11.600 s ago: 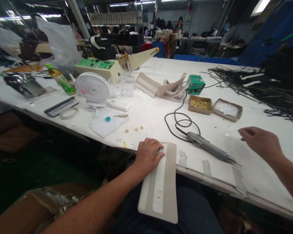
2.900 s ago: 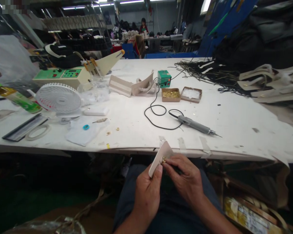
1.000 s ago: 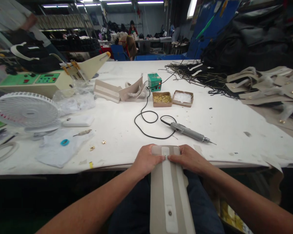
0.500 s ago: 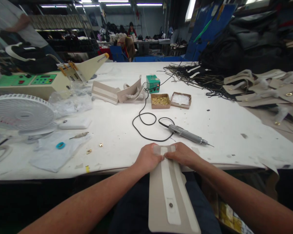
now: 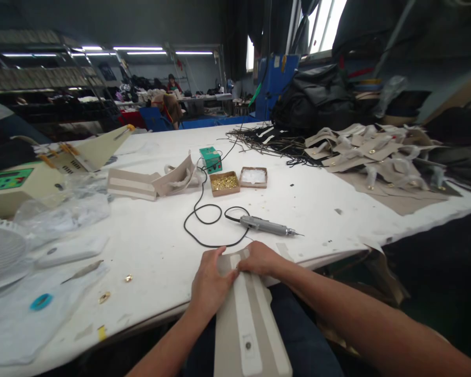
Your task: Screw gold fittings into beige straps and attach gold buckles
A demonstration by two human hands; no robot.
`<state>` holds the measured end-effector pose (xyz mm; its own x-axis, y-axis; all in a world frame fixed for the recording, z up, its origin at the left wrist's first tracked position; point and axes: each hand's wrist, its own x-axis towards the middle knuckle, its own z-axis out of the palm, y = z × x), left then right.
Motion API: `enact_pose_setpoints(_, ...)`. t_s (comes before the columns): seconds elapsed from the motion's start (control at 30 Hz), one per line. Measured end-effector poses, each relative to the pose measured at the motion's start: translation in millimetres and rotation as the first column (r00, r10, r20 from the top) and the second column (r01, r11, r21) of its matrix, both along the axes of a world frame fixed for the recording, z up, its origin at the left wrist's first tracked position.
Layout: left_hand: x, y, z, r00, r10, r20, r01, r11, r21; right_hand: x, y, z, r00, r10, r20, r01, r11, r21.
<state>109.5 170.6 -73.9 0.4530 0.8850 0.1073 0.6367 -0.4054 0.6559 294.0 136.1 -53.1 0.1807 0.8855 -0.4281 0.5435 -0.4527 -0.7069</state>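
A long beige panel (image 5: 224, 335) with pale strips and a small dark round fitting lies over my lap, its far end up at the table edge. My left hand (image 5: 211, 283) grips that end from the left, thumb on top. From the right, my right hand (image 5: 259, 258) pinches the same end, the two thumbs close together at the central strip. What lies under the thumbs is hidden. Just beyond my hands, a grey electric screwdriver (image 5: 267, 225) rests on the white table (image 5: 157, 235), its thin bit pointing right.
A green control box (image 5: 211, 159) stands behind a box of small brass pieces (image 5: 224, 183) and a box of white bits (image 5: 253, 177). Beige parts (image 5: 372, 152) are piled at right. A machine (image 5: 27, 183) and fan (image 5: 2, 254) stand at left. A black cable (image 5: 204, 242) loops across the table.
The view has turned to the right, so the table's things appear farther left. Both hands still hold the panel's far end; my left index finger now sticks up more.
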Motion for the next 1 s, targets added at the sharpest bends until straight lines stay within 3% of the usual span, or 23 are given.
enact_pose_setpoints(0.1, -5, 4, -6.5, 0.996, -0.09, 0.005, 0.087, 0.974, 0.21, -1, 0, 3.1, 1.0, -0.012, 0.001, 0.012, 1.0, -0.012)
enact_pose_setpoints(0.17, -8, 7, -11.3, 0.984, -0.18, 0.008, 0.17, 0.945, 0.28, -2, 0, 5.6, 1.0, -0.02, -0.006, 0.02, 1.0, -0.023)
enact_pose_setpoints(0.27, -9, 12, -17.4, 0.968, -0.25, 0.009, 0.238, 0.931, 0.278, -1, 1, 7.0, 0.999, -0.029, -0.027, 0.028, 0.999, -0.033)
enact_pose_setpoints(0.47, -7, 14, -18.5, 0.974, -0.225, 0.001, 0.218, 0.946, 0.239, 0, 3, -3.3, 0.999, -0.029, -0.045, 0.026, 0.998, -0.049)
enact_pose_setpoints(0.63, -6, 14, -13.2, 0.972, -0.232, -0.037, 0.234, 0.952, 0.198, 6, -4, 0.7, 0.999, -0.022, 0.049, 0.017, 0.996, 0.092)
enact_pose_setpoints(0.73, -6, 15, -11.0, 0.971, -0.234, -0.054, 0.24, 0.954, 0.18, 33, -15, 11.6, 0.984, -0.091, 0.152, 0.056, 0.974, 0.221)
enact_pose_setpoints(0.83, -7, 15, -10.2, 0.97, -0.237, -0.06, 0.244, 0.957, 0.157, 78, -21, 19.7, 0.945, -0.191, 0.264, 0.098, 0.939, 0.33)
enact_pose_setpoints(1.0, -7, 13, -11.0, 0.973, -0.228, -0.044, 0.232, 0.965, 0.119, 139, 6, 7.9, 0.871, -0.248, 0.425, 0.062, 0.913, 0.404)
